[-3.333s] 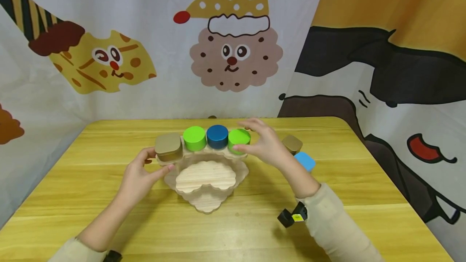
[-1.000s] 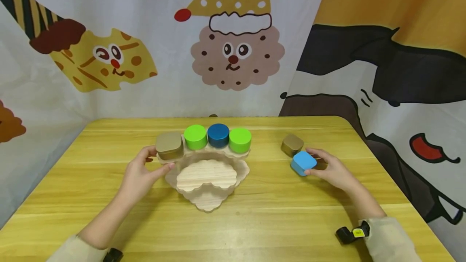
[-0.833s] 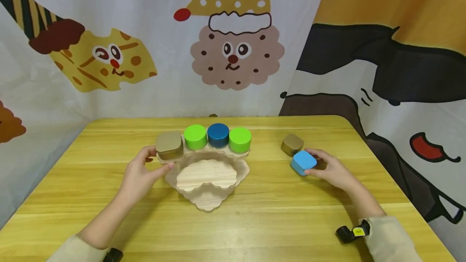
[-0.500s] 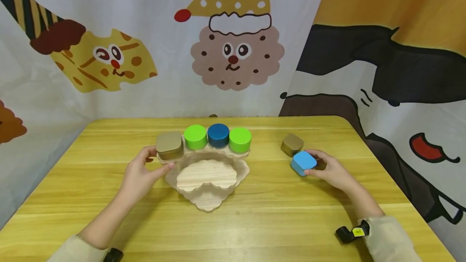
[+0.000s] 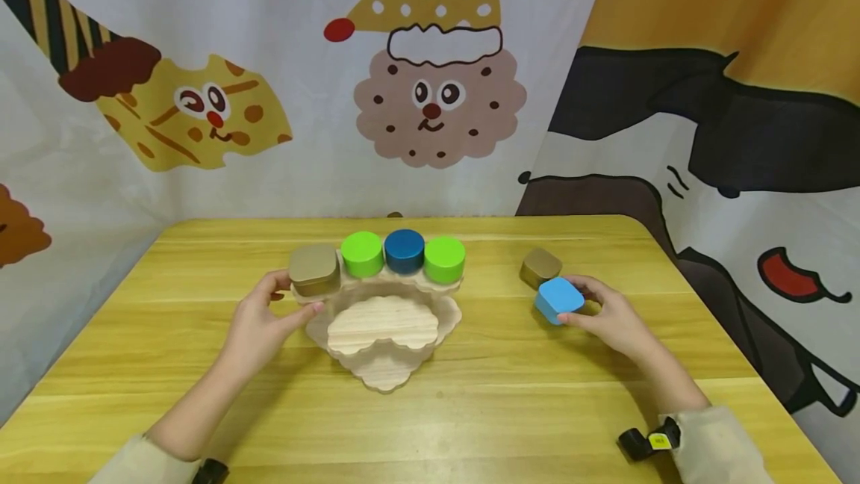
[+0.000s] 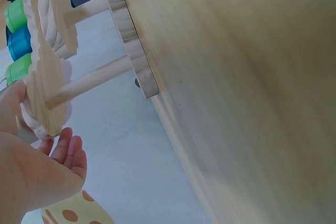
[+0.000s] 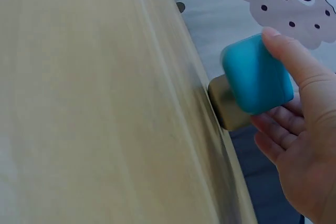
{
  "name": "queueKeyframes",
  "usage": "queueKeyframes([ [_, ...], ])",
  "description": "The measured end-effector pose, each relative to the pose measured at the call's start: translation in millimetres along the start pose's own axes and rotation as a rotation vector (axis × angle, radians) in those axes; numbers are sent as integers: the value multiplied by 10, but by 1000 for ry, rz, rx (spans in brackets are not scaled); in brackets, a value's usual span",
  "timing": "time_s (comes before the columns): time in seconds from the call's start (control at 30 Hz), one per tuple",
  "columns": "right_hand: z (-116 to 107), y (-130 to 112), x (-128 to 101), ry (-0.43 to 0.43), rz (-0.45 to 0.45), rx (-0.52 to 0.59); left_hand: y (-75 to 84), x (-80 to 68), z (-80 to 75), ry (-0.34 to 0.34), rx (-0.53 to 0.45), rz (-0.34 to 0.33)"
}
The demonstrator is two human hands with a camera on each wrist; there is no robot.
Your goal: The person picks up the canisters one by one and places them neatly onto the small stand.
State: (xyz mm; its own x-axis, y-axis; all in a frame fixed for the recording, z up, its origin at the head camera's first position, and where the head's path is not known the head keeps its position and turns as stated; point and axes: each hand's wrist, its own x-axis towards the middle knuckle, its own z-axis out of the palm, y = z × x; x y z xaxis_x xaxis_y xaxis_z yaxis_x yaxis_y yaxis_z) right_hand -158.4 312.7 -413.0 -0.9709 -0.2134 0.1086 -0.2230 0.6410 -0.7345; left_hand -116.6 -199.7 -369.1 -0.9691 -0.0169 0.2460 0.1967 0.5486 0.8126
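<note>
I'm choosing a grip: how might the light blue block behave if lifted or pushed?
The light blue block looks stiff, showing no dent where the right hand grips it. Its smooth faces might slip slightly. Flat-topped and squarish, it would likely slide rather than roll.

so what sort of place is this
Likely an indoor play corner or filming spot, though I can't be sure: there's a cloth backdrop printed with cartoon characters, a wood-grain table, and a wooden stand holding colored blocks.
</note>
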Motion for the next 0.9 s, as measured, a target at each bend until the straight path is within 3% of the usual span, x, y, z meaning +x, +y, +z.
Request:
queueKeyframes([
  [0.9, 46, -663, -120, 39, -87, 50, 5, -9, 0, -9, -8, -17],
])
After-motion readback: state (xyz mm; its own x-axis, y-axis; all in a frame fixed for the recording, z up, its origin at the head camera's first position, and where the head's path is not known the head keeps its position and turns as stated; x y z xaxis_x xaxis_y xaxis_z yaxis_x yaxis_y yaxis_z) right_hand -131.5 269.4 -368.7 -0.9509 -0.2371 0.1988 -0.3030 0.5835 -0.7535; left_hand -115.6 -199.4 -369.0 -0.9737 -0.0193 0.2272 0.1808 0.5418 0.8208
